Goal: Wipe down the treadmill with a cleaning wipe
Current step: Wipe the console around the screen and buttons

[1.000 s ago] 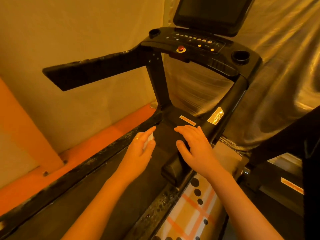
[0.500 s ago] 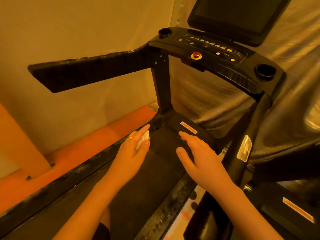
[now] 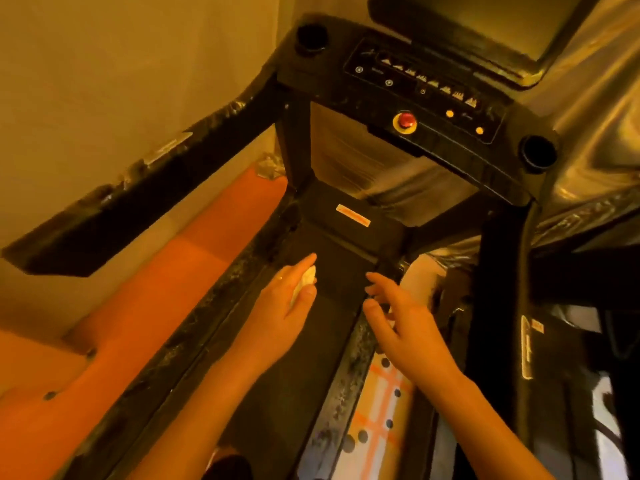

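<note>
A black treadmill fills the view, its dark belt [image 3: 332, 271] running away from me toward the motor cover [image 3: 349, 216] with an orange sticker. My left hand [image 3: 287, 306] hovers over the belt's left part and pinches a small crumpled white wipe [image 3: 306, 278] between thumb and fingers. My right hand [image 3: 401, 317] hangs over the belt's right edge, fingers spread and relaxed, holding nothing. The console [image 3: 415, 91] with a red stop button [image 3: 404, 121] sits above.
The left handrail [image 3: 138, 188] juts toward me at chest height; the right upright [image 3: 502, 289] stands close beside my right hand. Dusty side rails [image 3: 349, 386] flank the belt. A wall is on the left, foil-like sheeting [image 3: 595, 98] behind, and a patterned mat [image 3: 381, 410] to the right.
The view has tilted and shifted, bringing the console overhead. Both hands stay over the belt's front; my right hand has lifted off the motor cover area and moved right.
</note>
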The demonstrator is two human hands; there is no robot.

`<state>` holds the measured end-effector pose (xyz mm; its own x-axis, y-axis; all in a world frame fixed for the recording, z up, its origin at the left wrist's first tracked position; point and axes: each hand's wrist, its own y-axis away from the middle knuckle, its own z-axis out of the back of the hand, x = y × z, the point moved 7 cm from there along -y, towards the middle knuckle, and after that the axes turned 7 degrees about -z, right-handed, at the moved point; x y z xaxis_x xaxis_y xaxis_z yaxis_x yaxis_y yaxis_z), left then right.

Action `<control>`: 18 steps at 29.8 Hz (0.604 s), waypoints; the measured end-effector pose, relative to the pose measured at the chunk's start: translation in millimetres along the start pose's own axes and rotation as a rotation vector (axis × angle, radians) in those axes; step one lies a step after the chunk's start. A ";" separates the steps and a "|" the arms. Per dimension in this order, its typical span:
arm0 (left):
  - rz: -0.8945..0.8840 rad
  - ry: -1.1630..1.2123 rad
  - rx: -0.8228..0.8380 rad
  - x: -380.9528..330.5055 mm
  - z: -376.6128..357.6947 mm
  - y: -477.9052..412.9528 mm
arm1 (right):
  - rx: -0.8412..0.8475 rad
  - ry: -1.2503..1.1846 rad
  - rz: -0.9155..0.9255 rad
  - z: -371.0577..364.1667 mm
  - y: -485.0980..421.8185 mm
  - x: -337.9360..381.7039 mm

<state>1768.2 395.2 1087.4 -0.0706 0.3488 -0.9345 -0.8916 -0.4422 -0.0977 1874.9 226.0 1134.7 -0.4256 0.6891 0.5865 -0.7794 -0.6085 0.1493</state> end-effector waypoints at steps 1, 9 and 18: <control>0.012 0.011 0.012 -10.1 11.9 -8.3 | -0.019 -0.008 -0.019 7.3 -4.3 10.3; -0.025 -0.078 0.124 -79.7 82.8 -78.9 | -0.118 -0.006 -0.103 53.8 -54.1 62.0; -0.048 -0.198 0.115 -71.1 123.7 -196.9 | -0.187 0.021 -0.041 91.3 -178.0 60.3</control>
<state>1893.4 559.6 1215.4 -0.1032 0.5279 -0.8430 -0.9405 -0.3278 -0.0901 2030.0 339.9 1216.2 -0.3999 0.7211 0.5657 -0.8673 -0.4973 0.0208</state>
